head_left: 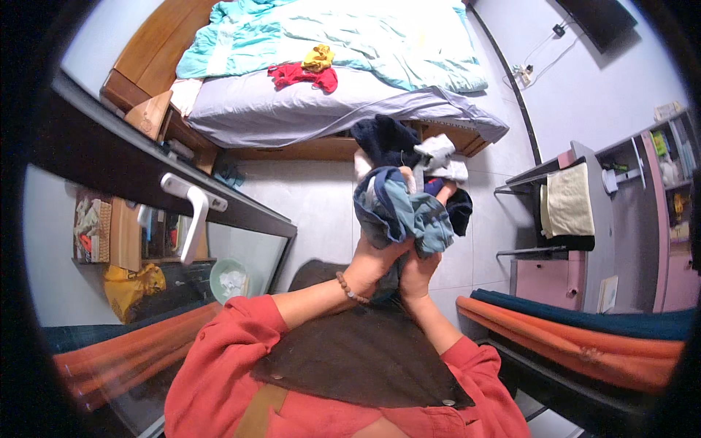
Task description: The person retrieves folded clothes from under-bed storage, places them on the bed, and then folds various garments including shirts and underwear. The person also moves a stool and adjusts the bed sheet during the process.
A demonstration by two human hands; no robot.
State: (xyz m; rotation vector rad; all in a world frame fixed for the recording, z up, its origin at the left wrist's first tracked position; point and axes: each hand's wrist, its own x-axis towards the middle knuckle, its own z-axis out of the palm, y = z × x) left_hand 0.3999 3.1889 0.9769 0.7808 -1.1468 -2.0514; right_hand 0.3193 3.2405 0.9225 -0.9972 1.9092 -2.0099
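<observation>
In front of my body I carry a bundle of crumpled clothes (402,202), with grey-blue, navy, white and dark pieces in it. My left hand (378,260) grips it from the near left side, a brown bead bracelet (350,289) on the wrist. At the near right, my right hand (421,268) closes on the same bundle; the cloth covers parts of the fingers of both hands. Beyond the bundle, a red garment (301,76) and a yellow cloth (319,57) lie together on the bed's lilac sheet (246,112).
A glass door with a white handle (197,213) stands at the left. Teal bedding (339,38) covers the bed ahead. On the right are a chair with a cream towel (568,200), a grey-and-pink desk (547,282) and an orange curtain (575,342).
</observation>
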